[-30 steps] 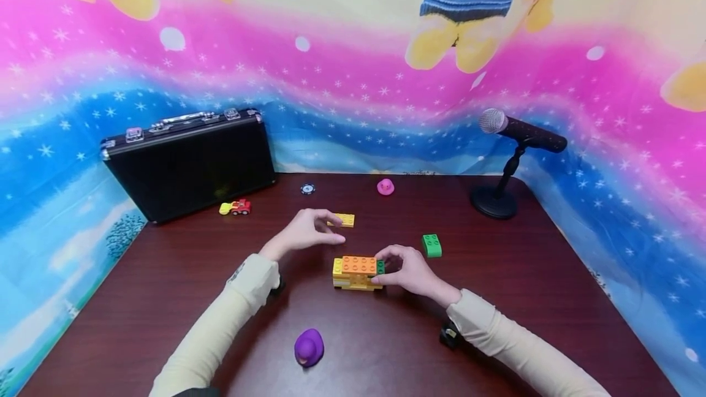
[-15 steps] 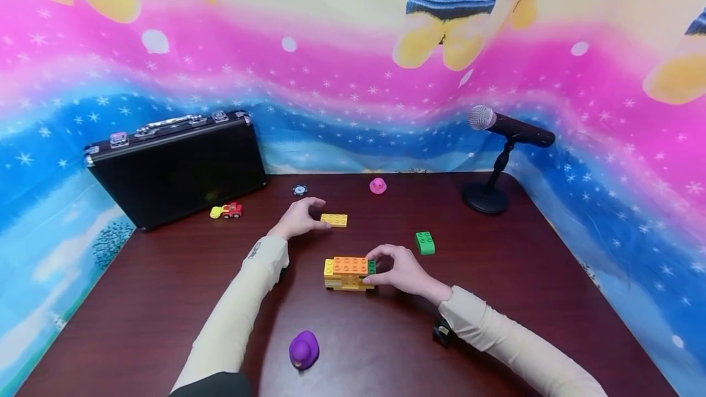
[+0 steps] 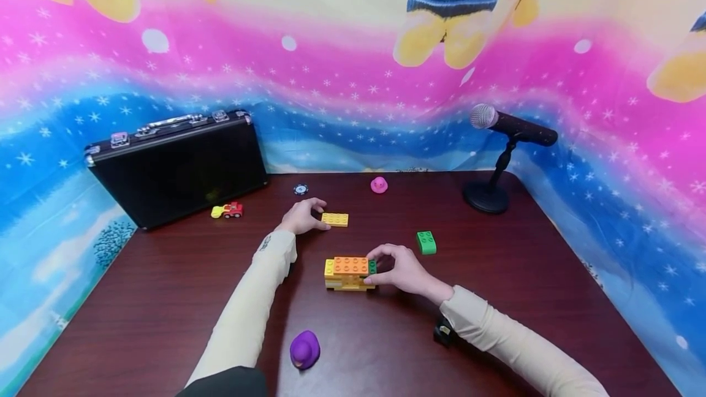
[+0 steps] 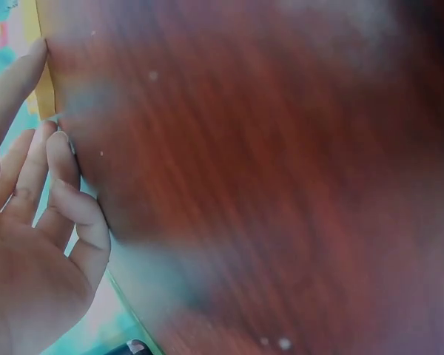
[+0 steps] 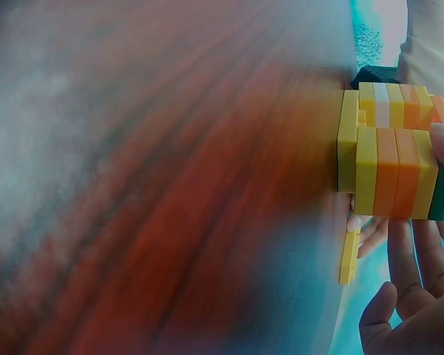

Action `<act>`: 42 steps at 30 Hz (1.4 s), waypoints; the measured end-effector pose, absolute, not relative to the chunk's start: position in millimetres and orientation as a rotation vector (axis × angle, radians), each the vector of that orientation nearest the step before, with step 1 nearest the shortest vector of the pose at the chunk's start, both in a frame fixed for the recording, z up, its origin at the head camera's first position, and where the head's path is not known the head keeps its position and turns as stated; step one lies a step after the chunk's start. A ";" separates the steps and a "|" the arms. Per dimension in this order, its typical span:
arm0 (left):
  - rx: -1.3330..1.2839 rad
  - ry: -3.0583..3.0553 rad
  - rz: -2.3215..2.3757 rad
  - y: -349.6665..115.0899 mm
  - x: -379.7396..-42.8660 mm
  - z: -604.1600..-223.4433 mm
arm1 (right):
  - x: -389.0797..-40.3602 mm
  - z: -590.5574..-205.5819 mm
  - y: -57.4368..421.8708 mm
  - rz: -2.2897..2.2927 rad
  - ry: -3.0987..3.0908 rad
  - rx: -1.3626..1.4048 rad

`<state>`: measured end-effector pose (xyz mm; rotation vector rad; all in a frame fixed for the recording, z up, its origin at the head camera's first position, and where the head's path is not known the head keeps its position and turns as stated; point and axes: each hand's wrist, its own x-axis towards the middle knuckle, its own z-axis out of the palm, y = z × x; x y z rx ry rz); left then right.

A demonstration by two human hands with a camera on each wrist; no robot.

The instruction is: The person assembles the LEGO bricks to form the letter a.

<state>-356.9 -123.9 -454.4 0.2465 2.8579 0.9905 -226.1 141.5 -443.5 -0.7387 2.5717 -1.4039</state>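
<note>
A yellow flat toy brick [image 3: 335, 220] lies on the table past the middle. My left hand [image 3: 303, 216] is at its left end, thumb and fingers spread apart; in the left wrist view the thumb [image 4: 18, 85] overlaps the edge of this brick. Nearer to me stands a stack of toy bricks [image 3: 350, 266], its layers yellow, orange and one whitish, with an orange brick and a dark green brick [image 3: 372, 267] on top. My right hand [image 3: 401, 271] holds the right end of the stack, thumb on the near side and fingers behind.
A light green brick [image 3: 426, 242] lies to the right. A purple rubber duck [image 3: 304, 350] sits in front, a pink duck [image 3: 379, 185] at the back. Further off are a poker chip [image 3: 300, 189], toy car [image 3: 228, 210], black case [image 3: 182, 170] and microphone on a stand [image 3: 513, 124].
My left hand has moved from over the yellow flat brick to its left end, uncovering it. My right hand stays on the brick stack. The head view has shifted slightly.
</note>
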 end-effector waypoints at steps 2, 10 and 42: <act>0.237 2.864 0.976 -123.9 -358.1 -454.8 | -221.7 -435.3 140.2 -1.412 2.560 -0.761; 0.235 2.872 0.902 -123.6 -360.1 -454.6 | -208.3 -410.8 136.7 -1.416 2.527 -0.777; 0.513 2.577 1.513 -125.0 -294.8 -422.8 | -230.0 -444.3 141.5 -1.381 2.575 -0.713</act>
